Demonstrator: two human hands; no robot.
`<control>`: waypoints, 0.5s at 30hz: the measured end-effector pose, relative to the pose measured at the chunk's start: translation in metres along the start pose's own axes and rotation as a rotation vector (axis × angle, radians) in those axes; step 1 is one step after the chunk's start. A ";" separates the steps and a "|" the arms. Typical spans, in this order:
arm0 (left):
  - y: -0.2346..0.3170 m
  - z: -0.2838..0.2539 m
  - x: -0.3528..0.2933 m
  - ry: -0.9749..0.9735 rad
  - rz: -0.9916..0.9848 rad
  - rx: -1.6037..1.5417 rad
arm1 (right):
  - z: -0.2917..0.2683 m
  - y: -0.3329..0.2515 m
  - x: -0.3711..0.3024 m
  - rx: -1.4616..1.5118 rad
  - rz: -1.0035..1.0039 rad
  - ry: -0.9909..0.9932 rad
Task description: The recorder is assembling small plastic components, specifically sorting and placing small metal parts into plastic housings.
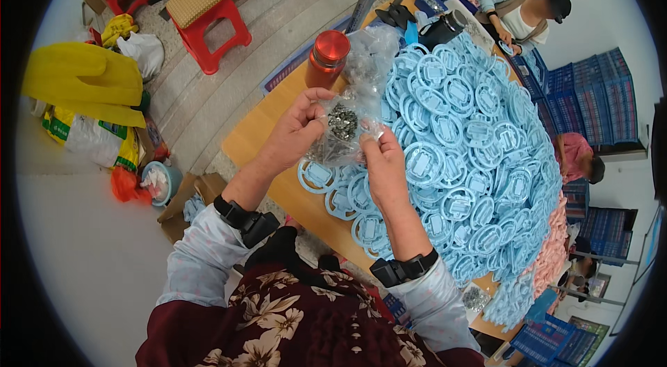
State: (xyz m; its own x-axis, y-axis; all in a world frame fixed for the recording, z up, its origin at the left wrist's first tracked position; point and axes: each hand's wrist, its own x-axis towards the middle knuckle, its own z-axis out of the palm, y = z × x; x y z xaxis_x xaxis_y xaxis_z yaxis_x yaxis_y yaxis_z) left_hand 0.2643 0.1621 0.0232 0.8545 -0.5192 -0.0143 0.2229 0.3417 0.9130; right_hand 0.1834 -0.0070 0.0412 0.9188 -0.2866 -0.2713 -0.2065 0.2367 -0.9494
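My left hand and my right hand hold a clear plastic bag between them, each pinching one side of it. Inside the bag lies a clump of small dark metallic parts, too small to name singly. A large heap of light blue oval plastic pieces covers the table beside my right hand, some lying under the bag. Just beyond the bag an orange-red flask stands upright, next to more crumpled clear plastic.
Around the wooden table stand a red stool with a woven top and a cardboard box. Pink pieces lie past the blue heap. Blue crates are stacked at right. A co-worker sits at the far right.
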 end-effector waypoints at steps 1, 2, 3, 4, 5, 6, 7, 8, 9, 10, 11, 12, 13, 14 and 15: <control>-0.004 -0.006 0.003 -0.002 0.002 0.018 | 0.002 0.004 0.003 -0.010 0.007 -0.002; -0.009 -0.012 0.007 -0.004 0.004 0.036 | 0.003 0.008 0.007 -0.019 0.015 -0.002; -0.017 -0.016 0.012 -0.011 0.002 0.052 | 0.000 0.015 0.011 -0.038 0.020 -0.003; -0.025 -0.020 0.015 -0.017 -0.003 0.087 | -0.006 0.021 0.016 -0.184 0.062 -0.037; -0.033 -0.024 0.018 -0.023 -0.009 0.122 | -0.014 0.026 0.021 -0.331 0.104 -0.070; -0.039 -0.028 0.019 -0.026 -0.015 0.157 | -0.019 0.025 0.026 -0.478 0.147 -0.105; -0.044 -0.031 0.019 -0.038 -0.045 0.160 | -0.023 0.023 0.031 -0.588 0.084 -0.033; -0.050 -0.034 0.017 -0.050 -0.074 0.163 | -0.026 0.021 0.037 -0.697 0.018 0.039; -0.052 -0.035 0.017 -0.065 -0.102 0.164 | -0.030 0.016 0.045 -0.805 -0.052 0.115; -0.053 -0.032 0.018 -0.074 -0.102 0.154 | -0.033 0.007 0.054 -0.920 -0.199 0.187; -0.053 -0.028 0.020 -0.081 -0.103 0.143 | -0.035 -0.004 0.068 -1.033 -0.348 0.257; -0.054 -0.026 0.019 -0.081 -0.108 0.139 | -0.034 -0.008 0.085 -1.015 -0.394 0.258; -0.055 -0.025 0.020 -0.077 -0.100 0.142 | -0.032 -0.015 0.102 -1.001 -0.441 0.265; -0.056 -0.023 0.020 -0.073 -0.092 0.146 | -0.029 -0.021 0.116 -1.075 -0.499 0.244; -0.060 -0.026 0.020 -0.057 -0.087 0.152 | -0.023 -0.022 0.133 -1.144 -0.556 0.211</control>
State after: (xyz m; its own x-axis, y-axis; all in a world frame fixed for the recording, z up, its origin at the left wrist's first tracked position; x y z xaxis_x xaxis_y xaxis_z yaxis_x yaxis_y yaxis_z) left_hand 0.2803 0.1514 -0.0424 0.8061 -0.5868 -0.0765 0.2176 0.1737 0.9605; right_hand 0.3023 -0.0713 0.0229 0.9250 -0.2545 0.2821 -0.0805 -0.8569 -0.5092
